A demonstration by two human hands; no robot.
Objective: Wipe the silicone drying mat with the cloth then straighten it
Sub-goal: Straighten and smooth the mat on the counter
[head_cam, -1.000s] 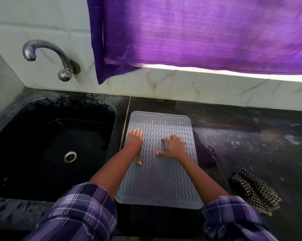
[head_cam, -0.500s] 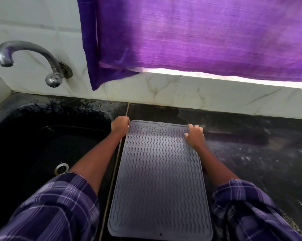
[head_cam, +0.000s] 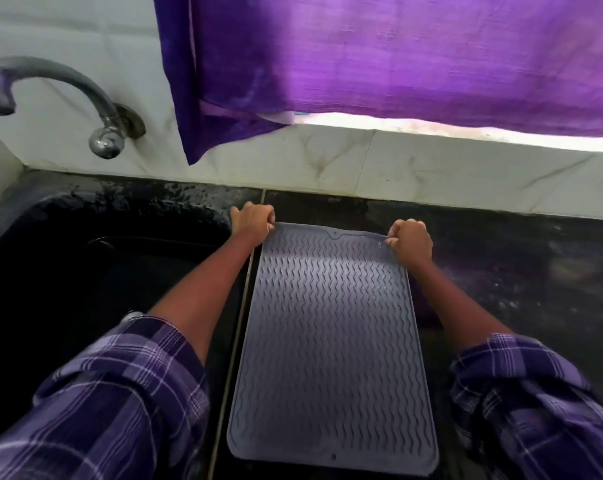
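A grey silicone drying mat (head_cam: pixel 331 341) with a wavy ribbed surface lies lengthwise on the black counter (head_cam: pixel 518 271), just right of the sink. My left hand (head_cam: pixel 253 221) is closed on the mat's far left corner. My right hand (head_cam: pixel 411 239) pinches the far right corner, which is lifted slightly off the counter. The rest of the mat lies flat, its near edge by the counter's front. The checked cloth is out of view.
A black sink (head_cam: pixel 85 289) sits to the left, with a metal tap (head_cam: pixel 50 95) on the tiled wall above it. A purple curtain (head_cam: pixel 397 57) hangs over the window behind the counter. The white tiled backsplash (head_cam: pixel 431 171) runs close behind the mat's far edge.
My hands went from lying flat on the mat's middle to gripping its two far corners. The mat has shifted slightly towards the wall. The camera has leaned forward, and the cloth has left the view.
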